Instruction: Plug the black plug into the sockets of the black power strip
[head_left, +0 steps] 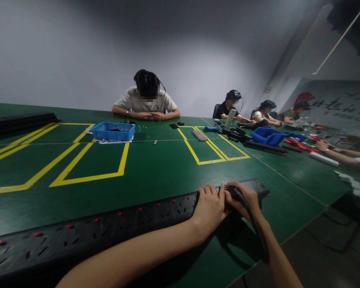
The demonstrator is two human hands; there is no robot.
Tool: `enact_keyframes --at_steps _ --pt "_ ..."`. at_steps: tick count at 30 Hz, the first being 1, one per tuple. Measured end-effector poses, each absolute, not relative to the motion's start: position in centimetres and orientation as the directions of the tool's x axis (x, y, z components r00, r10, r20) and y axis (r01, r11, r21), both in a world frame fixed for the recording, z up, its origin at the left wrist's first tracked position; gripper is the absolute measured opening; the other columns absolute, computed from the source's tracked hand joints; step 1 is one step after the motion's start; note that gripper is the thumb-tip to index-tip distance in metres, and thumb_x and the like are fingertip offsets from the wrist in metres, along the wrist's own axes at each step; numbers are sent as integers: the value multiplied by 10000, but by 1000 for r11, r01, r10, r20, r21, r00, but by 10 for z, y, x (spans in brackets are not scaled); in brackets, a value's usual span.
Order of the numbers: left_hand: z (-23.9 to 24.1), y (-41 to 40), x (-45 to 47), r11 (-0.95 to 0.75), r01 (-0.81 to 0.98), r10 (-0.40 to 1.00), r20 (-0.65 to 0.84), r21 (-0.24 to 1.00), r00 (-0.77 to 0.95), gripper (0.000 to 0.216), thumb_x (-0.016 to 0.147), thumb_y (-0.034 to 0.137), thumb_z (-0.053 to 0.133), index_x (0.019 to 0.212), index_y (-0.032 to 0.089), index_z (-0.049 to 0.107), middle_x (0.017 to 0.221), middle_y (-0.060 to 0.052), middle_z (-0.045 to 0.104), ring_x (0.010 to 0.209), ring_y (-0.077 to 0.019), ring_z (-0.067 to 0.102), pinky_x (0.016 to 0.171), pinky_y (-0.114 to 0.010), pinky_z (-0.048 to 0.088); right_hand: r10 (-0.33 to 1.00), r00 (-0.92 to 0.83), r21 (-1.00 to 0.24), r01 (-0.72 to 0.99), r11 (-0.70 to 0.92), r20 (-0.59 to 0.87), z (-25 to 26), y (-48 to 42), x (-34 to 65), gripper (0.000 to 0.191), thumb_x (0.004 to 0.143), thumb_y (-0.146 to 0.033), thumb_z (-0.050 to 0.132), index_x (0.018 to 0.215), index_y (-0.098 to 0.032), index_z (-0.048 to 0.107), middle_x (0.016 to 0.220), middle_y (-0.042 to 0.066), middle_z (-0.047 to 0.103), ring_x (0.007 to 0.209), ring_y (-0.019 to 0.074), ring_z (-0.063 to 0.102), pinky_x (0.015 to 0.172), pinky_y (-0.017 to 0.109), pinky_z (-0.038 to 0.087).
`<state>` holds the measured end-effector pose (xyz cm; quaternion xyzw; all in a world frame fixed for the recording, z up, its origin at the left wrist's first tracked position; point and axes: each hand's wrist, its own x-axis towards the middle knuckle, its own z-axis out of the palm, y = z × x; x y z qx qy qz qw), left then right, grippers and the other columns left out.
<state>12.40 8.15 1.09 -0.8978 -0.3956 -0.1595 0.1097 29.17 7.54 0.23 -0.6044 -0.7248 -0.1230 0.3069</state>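
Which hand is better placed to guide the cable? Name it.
Probably the right hand: the cable runs along it, while the left hand lies over the power strip.

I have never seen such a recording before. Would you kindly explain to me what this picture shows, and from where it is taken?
There is no robot: a person works with two bare hands, seen by a camera worn on that person's head. The left hand lies over a long black power strip with small red spots, near its right end. The right hand curls around a black cable there; the fingers hide how cable and strip meet. Beneath is a green table marked with yellow outlines. Farther back stand a blue tray and, to the right, a blue bin. Other people sit around the table.
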Motion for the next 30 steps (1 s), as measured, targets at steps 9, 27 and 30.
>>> enact_keyframes --at_steps 9,27,30 --pt "12 82 124 -662 746 677 370 -69 636 688 836 524 468 1373 121 319 1073 -206 547 891 -284 533 732 -379 374 801 -86 -193 950 244 592 2 76 292 171 766 -355 536 875 -238 596 757 0 675 669 159 637 633 240 448" --pt "10 82 124 -657 750 679 372 -76 633 725 826 545 469 1384 116 297 1071 -210 547 897 -295 529 740 -386 368 800 -82 -201 948 246 594 2 76 292 167 760 -351 548 874 -237 593 753 -2 673 646 156 636 621 240 451" --pt "10 82 124 -657 750 680 372 -74 632 715 830 541 464 1382 117 301 1068 -210 546 895 -296 530 732 -384 369 805 -84 -203 947 248 587 2 76 292 163 762 -347 550 876 -238 592 755 -5 672 646 154 635 619 237 450"
